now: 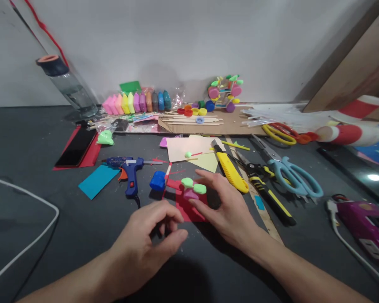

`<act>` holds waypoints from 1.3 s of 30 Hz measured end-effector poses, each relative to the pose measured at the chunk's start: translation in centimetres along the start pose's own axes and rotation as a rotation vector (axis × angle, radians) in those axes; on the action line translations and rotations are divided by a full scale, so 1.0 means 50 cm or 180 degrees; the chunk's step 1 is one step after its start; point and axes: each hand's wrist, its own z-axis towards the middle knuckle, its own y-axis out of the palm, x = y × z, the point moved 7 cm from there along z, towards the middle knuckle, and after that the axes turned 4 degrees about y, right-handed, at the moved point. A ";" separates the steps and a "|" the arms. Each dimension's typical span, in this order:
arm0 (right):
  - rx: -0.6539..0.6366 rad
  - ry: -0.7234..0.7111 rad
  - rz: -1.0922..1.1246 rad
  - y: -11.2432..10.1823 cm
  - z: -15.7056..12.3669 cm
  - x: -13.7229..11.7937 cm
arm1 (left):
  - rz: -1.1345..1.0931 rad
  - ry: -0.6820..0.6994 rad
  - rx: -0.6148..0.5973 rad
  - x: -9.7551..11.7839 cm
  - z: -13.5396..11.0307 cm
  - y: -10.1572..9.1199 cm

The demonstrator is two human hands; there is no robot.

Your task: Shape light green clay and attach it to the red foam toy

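Note:
A small craft piece stands in the middle of the table, with two light green clay blobs, a pink part and a red strip reaching left. A dark blue cap-like piece sits at its left beside a small stick. My right hand is around the right side of the craft piece, thumb and fingers apart, with no firm hold visible. My left hand hovers in front, fingers curled and thumb apart, nothing seen in it. A red paper sheet lies beneath the craft piece.
A blue glue gun lies left, near a blue paper and a phone. To the right are a yellow utility knife, pliers and scissors. Clay packets and a bottle stand behind.

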 end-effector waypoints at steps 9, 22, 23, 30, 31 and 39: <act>0.0088 -0.0119 0.0507 -0.005 -0.027 -0.070 | -0.3418 -0.1157 0.0146 -0.039 0.018 0.073; 0.0138 0.0053 -0.1246 -0.106 0.053 0.023 | -0.3041 -0.1109 0.0436 -0.057 0.019 0.033; 0.0132 0.0109 -0.1470 -0.109 0.062 0.044 | -0.3046 -0.1067 0.0416 -0.055 0.020 0.029; 0.0054 0.0250 -0.2047 -0.075 0.066 0.125 | -0.3372 -0.0731 0.0056 -0.019 0.017 0.012; 0.0112 0.0230 -0.2018 -0.076 0.064 0.122 | -0.3434 -0.0688 -0.0007 -0.014 0.017 0.012; 0.0299 -0.0417 -0.1042 -0.114 0.020 0.001 | -0.3833 -0.0696 -0.0123 -0.015 0.019 0.019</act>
